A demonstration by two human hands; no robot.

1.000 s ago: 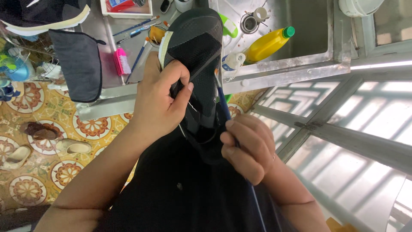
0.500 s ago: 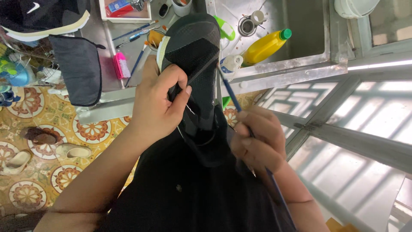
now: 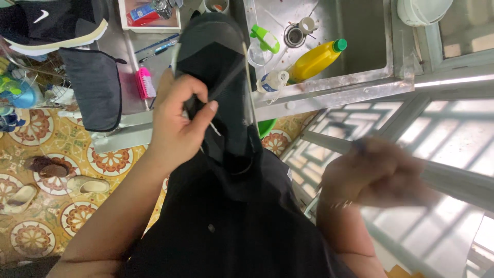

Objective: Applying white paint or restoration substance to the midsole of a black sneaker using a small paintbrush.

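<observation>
Black fabric shoe [image 3: 216, 67] with a pale sole edge sits propped on my lap above the steel worktop [image 3: 123, 46], my left hand [image 3: 177, 121] pinching it steady, while my right hand [image 3: 378, 172] is too blurred to tell its grip.

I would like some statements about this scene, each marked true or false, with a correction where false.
1. The left hand grips the black shoe. True.
2. The yellow plastic bottle with a green cap stands upright on the floor. False: it lies tilted in the steel sink.
3. The right hand is blurred, away from the shoe. True.
4. The pink brush lies inside the sink. False: it lies on the grey counter beside the sink.
</observation>
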